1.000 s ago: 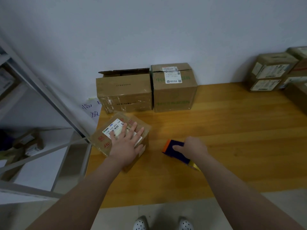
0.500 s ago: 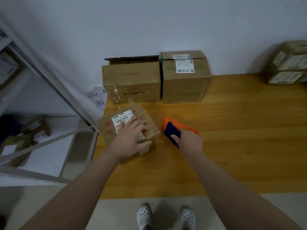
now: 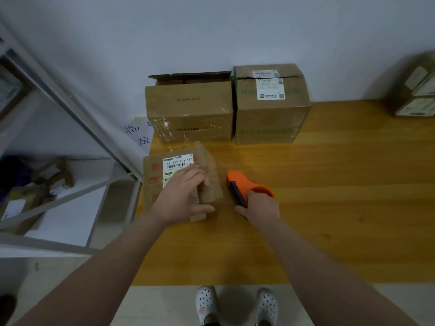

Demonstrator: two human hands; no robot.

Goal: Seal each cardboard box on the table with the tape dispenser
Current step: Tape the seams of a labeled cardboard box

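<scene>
Left hand (image 3: 182, 198) is down on the small box (image 3: 153, 182), left of centre in the frame. The palm is flat on top, the fingers are laid across the shipping label (image 3: 177, 161), and the thumb runs along the near edge. That is a press, not a grab.

Right hand (image 3: 260, 208) is wrapped round the handle of the tape dispenser (image 3: 242, 184). The dispenser's orange nose points up the frame, just beside the box's right side but not touching it. It sits low over the table (image 3: 329, 184), and I can't tell whether it rests on the wood.

The box looks light to me, and on that smooth yellow top I'd expect it to skate as soon as tape drags across it. So the flat palm is the right hold, with weight straight down and the hand kept off the line the tape will take. Cardboard this thin will probably dent if I lean too hard, so firm rather than heavy.

The dispenser is stiff plastic, so I take it by the handle only. The roll and cutting edge are hidden from here, and I'd keep my fingers away from the front end.

Two bigger boxes wait against the wall at upper centre. The left one (image 3: 189, 109) has a flap standing open, and the right one (image 3: 270, 107) has its flaps down. More boxes (image 3: 414, 90) are stacked at the far right edge.
</scene>
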